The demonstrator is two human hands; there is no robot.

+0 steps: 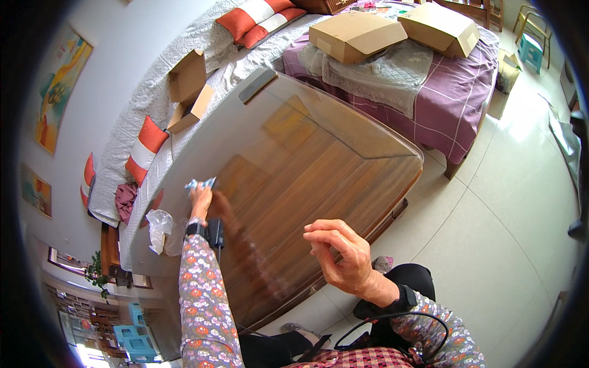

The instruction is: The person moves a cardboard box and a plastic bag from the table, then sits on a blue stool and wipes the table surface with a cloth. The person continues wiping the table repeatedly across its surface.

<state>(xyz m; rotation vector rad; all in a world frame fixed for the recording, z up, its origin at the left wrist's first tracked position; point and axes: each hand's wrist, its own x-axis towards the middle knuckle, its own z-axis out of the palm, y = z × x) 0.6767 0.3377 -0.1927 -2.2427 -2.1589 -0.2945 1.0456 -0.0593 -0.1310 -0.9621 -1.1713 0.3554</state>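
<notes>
My left hand [200, 202] reaches out over the table [331, 178] and is closed on a small crumpled blue-and-white cloth [201, 183], which lies against the glossy tabletop. Through the clear covering the wood grain shows. My right hand [340, 254] is raised above the near right part of the table, its fingers loosely bent, with nothing visible in them. A crumpled clear plastic bag [159, 230] lies at the table's left side, near my left wrist. On the far end of the tabletop rests a flat dark oblong item [257, 86].
An open cardboard box [187, 80] sits on the white-covered sofa [156, 80] with red-and-white cushions [146, 150]. Two more cardboard boxes [358, 35] stand on a purple-clothed table [457, 92] beyond. Pale floor tiles [485, 208] lie to the right; blue stools [132, 343] stand at lower left.
</notes>
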